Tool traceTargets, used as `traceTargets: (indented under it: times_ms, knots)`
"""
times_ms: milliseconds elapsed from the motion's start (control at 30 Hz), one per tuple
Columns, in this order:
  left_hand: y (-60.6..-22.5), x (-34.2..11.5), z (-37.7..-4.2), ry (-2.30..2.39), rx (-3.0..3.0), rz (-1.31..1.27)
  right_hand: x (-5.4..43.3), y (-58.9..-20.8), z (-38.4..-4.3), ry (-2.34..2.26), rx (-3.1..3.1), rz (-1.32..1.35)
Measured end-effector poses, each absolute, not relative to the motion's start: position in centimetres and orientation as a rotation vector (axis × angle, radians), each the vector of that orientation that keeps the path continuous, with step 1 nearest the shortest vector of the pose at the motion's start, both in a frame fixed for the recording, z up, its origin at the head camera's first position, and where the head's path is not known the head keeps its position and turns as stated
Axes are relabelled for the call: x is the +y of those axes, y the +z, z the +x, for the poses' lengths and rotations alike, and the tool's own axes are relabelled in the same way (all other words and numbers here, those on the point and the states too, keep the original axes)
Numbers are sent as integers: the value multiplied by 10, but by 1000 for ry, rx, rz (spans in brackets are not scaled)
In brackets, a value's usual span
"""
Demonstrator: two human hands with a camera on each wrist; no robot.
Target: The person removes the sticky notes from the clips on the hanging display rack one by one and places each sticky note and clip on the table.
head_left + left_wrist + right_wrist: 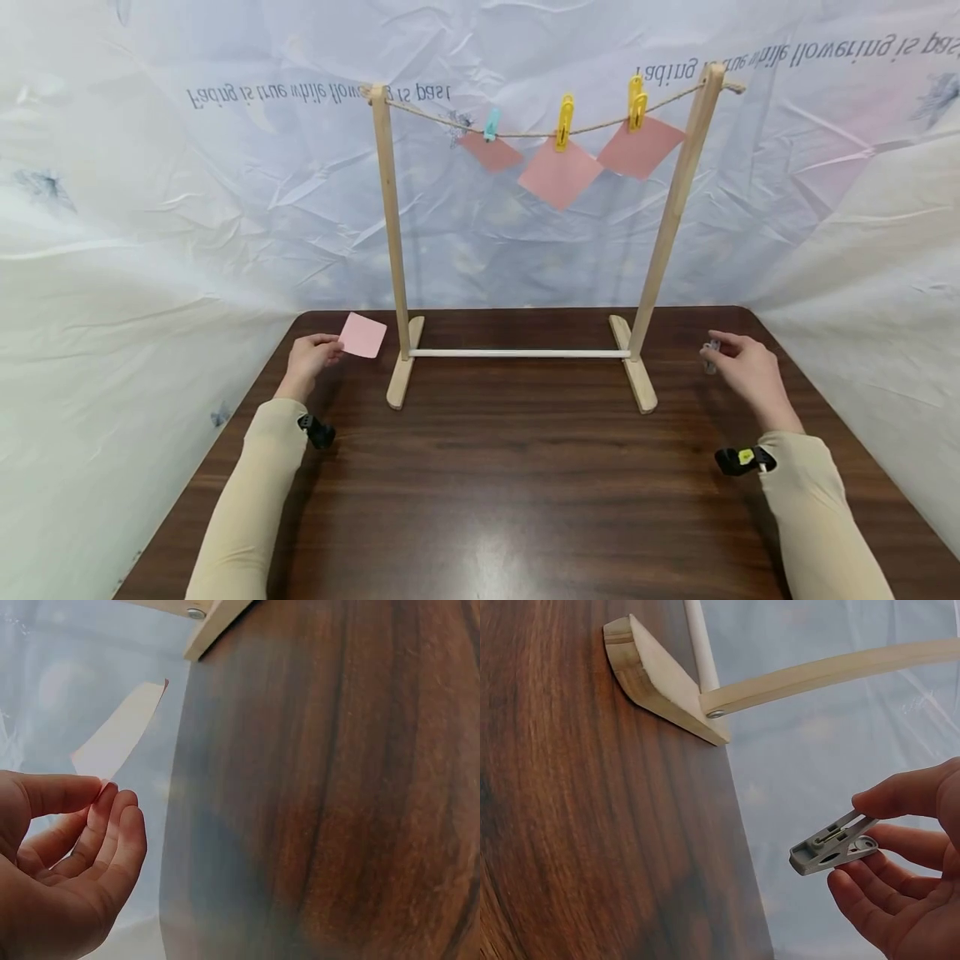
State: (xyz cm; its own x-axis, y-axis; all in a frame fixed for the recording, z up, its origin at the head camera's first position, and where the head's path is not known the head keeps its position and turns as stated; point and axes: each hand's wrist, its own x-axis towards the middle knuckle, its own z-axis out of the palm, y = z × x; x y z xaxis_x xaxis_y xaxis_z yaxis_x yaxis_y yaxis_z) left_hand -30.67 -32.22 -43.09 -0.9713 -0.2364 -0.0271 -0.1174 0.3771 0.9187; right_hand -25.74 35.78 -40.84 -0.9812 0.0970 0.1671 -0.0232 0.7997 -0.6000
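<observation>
My left hand (311, 360) pinches one corner of a square pink paper (363, 335) between thumb and fingertips, left of the wooden rack. Seen from the left wrist, the paper (124, 731) stands up from the fingertips, nearly edge-on. On the right side, my right hand (748, 373) holds a grey clothespin (832, 844) by its handles, with its nose pointing away from the fingers. Three pink papers hang on the rope (525, 134) of the rack: one under a light blue clothespin (491, 124), one under a yellow clothespin (564, 123), and one under yellow clothespins (637, 104) at the right.
The rack has two wooden posts (392, 217), wooden feet (633, 367) and a white crossbar (517, 353) along the bottom. It stands toward the back of a dark brown table (480, 467). Pale printed sheeting (187, 192) surrounds the table.
</observation>
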Motion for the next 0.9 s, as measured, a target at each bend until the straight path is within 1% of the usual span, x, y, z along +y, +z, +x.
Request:
traceTargets:
  times_ms: [433, 900]
  knots:
    - [-443, -323, -313, -1720, -2574, 311, 360, -422, -261, 934, -2852, -31]
    - [-448, -311, -321, -1697, -2594, 298, 359, -428, -265, 949, -2899, -6]
